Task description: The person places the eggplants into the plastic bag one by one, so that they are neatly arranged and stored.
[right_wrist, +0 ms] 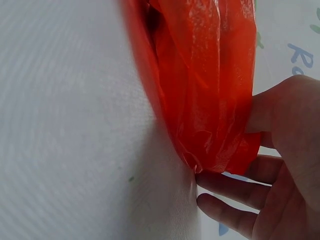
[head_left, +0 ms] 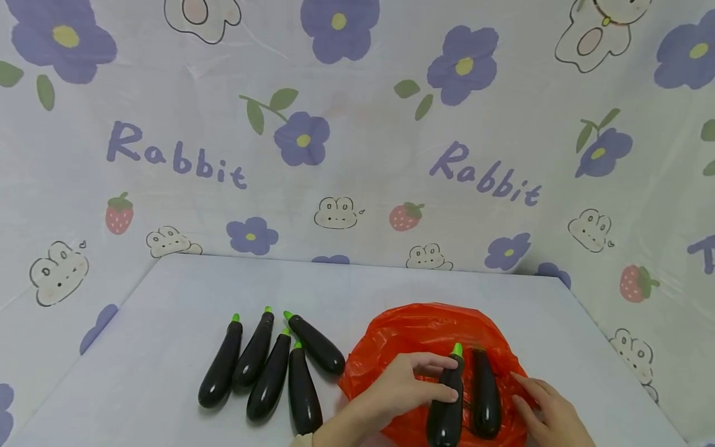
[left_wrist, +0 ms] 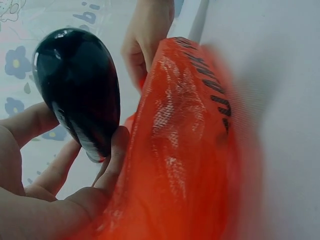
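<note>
My left hand (head_left: 398,390) grips a dark eggplant (head_left: 445,417) with a bright green stem, between thumb and fingers, over the red plastic bag (head_left: 427,323). Seen from the left wrist, the eggplant's rounded end (left_wrist: 75,75) points toward the camera, beside the bag's wall (left_wrist: 175,130). A second eggplant (head_left: 486,397) lies in the bag, just right of the held one. At the bag's right edge, my right hand (head_left: 550,413) pinches the plastic; the right wrist view has the thumb on one side of the bag (right_wrist: 210,100) and fingers on the other.
Several more eggplants (head_left: 270,379) lie in a loose cluster on the white table (head_left: 139,385), left of the bag. Behind the table hangs a pale cloth (head_left: 357,136) printed with flowers, rabbits and strawberries.
</note>
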`<state>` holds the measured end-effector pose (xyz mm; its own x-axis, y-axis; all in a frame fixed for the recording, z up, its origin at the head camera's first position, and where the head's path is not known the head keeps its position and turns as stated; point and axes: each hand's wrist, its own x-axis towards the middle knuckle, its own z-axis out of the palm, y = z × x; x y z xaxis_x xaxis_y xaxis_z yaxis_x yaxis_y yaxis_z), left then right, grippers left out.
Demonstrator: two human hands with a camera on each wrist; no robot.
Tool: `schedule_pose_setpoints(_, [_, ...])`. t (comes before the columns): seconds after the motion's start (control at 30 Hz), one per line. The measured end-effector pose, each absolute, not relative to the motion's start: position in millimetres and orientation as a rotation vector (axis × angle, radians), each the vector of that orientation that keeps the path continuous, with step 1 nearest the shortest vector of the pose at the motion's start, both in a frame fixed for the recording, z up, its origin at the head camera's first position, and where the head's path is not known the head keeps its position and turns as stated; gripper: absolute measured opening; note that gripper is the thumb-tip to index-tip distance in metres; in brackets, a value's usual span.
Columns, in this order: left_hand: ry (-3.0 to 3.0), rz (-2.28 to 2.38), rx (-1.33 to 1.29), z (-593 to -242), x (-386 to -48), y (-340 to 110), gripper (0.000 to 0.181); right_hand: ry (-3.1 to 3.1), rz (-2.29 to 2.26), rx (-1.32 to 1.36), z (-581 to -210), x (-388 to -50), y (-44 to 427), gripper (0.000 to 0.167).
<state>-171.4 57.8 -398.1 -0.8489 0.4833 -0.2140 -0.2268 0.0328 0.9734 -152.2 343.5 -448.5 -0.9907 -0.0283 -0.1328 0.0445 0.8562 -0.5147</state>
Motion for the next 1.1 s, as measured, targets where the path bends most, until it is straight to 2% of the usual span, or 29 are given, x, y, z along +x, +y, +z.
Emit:
schedule_pose_setpoints(0.73, [1.947, 1.771, 0.182, -416.9, -186.8, 87.6, 0.029, 2.931, -0.764, -0.028, -448.9, -153.9, 343.0, 0.051])
schedule_pose_setpoints(1.1, [2.029, 1.726, 0.279, -427.3, -194.4, 102.3, 0.037, 2.929, -0.765, -0.016, -450.6, -151.9, 343.7, 0.054])
